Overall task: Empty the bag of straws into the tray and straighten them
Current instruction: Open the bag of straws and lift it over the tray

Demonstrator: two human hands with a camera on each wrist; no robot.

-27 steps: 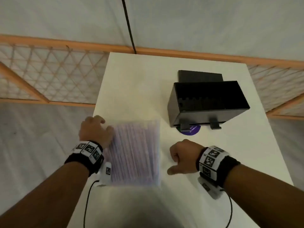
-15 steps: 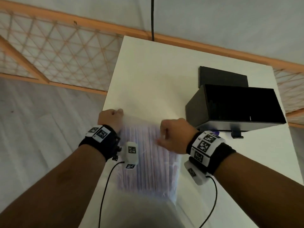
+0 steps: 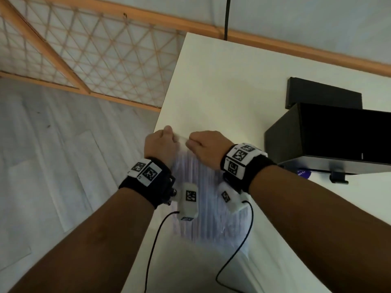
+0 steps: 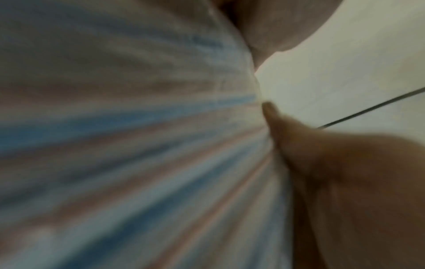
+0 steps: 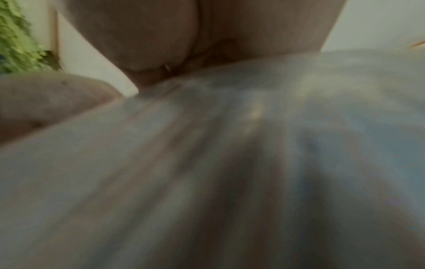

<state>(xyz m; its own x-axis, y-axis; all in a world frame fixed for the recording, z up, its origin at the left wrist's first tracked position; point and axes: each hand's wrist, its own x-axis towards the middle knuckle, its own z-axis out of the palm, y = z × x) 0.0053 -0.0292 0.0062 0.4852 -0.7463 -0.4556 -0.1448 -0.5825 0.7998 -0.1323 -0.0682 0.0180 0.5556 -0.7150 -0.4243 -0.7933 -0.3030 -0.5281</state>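
Head view: left hand (image 3: 161, 144) and right hand (image 3: 204, 147) each pinch the far edge of a clear plastic bag of pastel straws (image 3: 203, 199), raised over the white table (image 3: 222, 92); open black box-shaped tray (image 3: 281, 138) stands right.
Left wrist view: thumb presses striped bag (image 4: 138, 145).
Right wrist view: blurred; fingers (image 5: 161, 45) meet bag (image 5: 230, 163).
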